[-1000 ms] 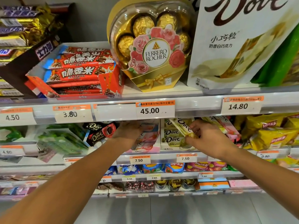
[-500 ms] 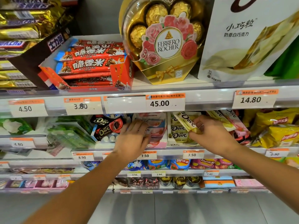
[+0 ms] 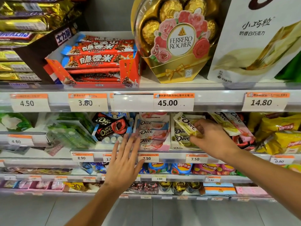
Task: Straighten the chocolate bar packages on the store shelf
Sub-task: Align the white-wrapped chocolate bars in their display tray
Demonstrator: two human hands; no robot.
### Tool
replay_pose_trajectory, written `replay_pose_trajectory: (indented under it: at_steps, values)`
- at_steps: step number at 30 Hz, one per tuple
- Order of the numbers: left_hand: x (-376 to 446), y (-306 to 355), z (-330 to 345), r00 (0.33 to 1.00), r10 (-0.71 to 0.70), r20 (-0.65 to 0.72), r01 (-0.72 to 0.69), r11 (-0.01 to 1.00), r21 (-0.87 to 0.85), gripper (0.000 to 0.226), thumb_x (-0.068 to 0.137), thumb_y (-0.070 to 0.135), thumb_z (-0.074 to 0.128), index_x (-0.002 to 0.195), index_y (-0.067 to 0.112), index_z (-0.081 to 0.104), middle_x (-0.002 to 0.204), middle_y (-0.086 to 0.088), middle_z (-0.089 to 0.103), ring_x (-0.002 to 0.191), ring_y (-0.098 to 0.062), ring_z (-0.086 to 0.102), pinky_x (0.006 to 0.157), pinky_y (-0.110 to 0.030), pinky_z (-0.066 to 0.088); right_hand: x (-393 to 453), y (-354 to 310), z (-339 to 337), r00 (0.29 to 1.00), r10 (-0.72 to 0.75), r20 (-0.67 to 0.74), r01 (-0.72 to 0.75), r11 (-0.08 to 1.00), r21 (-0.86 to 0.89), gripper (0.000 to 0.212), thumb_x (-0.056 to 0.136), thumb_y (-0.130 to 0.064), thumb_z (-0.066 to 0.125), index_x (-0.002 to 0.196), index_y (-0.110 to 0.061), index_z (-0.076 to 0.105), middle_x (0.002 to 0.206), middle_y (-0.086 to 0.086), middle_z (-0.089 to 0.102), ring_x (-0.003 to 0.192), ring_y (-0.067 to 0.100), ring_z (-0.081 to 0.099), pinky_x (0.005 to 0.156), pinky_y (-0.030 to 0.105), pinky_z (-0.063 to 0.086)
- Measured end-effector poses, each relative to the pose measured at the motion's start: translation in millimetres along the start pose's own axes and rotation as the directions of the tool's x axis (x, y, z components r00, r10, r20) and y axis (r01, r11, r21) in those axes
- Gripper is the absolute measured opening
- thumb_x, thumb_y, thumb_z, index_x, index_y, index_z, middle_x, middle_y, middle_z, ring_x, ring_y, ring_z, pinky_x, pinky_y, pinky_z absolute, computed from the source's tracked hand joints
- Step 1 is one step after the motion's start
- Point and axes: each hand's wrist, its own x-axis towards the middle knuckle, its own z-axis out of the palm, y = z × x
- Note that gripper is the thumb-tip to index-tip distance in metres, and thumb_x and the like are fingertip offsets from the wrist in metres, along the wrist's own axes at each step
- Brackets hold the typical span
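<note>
On the second shelf, a pink display box of pink Dove bars stands beside a cream box of yellow-white Dove bars. One yellow-white Dove bar lies tilted across the top of that box, and my right hand pinches its lower end. My left hand hovers in front of the shelf edge below the pink box, fingers spread, holding nothing. To the left, black-and-red Dove bars lie askew in a blue box.
More loose Dove bars lean untidily to the right of my right hand, next to yellow chip bags. The shelf above carries a red box of bars, a Ferrero Rocher heart box and a white Dove pouch. Price tags line the shelf rail.
My left hand has pulled back from the pink Dove box and dropped lower, fingers spreading. My right hand keeps its hold on the tilted yellow-white bar. The camera moved closer.
</note>
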Motion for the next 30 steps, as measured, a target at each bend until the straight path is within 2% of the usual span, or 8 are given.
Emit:
replay_pose_trajectory:
  at_steps: [5,10,18,24,30]
  values:
    - [-0.9,-4.6,12.5,0.999,-0.04,0.008,0.04,0.999,0.01,0.081,0.1,0.061,0.031,0.161,0.014,0.006,0.17,-0.008,0.001,0.156,-0.026,0.003,0.122,-0.058,0.016,2.8,4.9,-2.6,1.0,0.005,0.016,-0.004,0.999,-0.05,0.051,0.08,-0.04,0.074,0.126,-0.024,0.059,0.114,-0.002,0.063,0.102,0.016,0.061,0.087,0.033,0.053]
    - [4.0,-3.2,20.4,0.998,-0.054,0.014,0.054,0.998,0.013,0.086,0.098,0.064,0.034,0.162,0.014,0.004,0.17,-0.007,-0.001,0.156,-0.028,0.001,0.121,-0.06,0.017,11.5,7.7,-8.9,0.994,0.003,0.106,0.015,0.985,-0.169,0.055,0.084,-0.042,0.07,0.133,-0.024,0.054,0.125,0.0,0.063,0.11,0.021,0.061,0.092,0.038,0.053]
    - [5.2,-1.0,28.4,0.997,-0.074,-0.013,0.073,0.997,-0.025,0.083,0.099,0.058,0.034,0.161,0.015,0.0,0.17,-0.006,-0.003,0.156,-0.029,0.0,0.119,-0.061,0.019,28.4,12.0,-12.3,0.981,0.016,0.193,0.044,0.952,-0.302,0.05,0.089,-0.041,0.065,0.136,-0.031,0.049,0.14,0.0,0.049,0.123,0.021,0.05,0.1,0.039,0.048]
    - [3.4,5.3,27.1,0.991,-0.134,0.011,0.135,0.984,-0.117,0.082,0.099,0.056,0.036,0.162,0.018,-0.001,0.17,-0.003,-0.004,0.156,-0.03,-0.001,0.118,-0.064,0.024,38.6,5.8,-6.5,0.975,0.023,0.22,0.06,0.931,-0.36,0.047,0.093,-0.031,0.063,0.138,-0.027,0.051,0.14,0.001,0.05,0.122,0.022,0.051,0.1,0.037,0.047]
    - [2.9,3.7,29.3,0.992,-0.128,0.024,0.13,0.984,-0.125,0.082,0.099,0.058,0.035,0.162,0.02,-0.002,0.17,-0.001,-0.005,0.156,-0.028,0.004,0.119,-0.063,0.025,50.4,2.1,-9.1,0.958,0.028,0.285,0.113,0.877,-0.468,0.041,0.096,-0.023,0.057,0.137,-0.021,0.051,0.137,0.004,0.052,0.121,0.026,0.052,0.099,0.039,0.048]
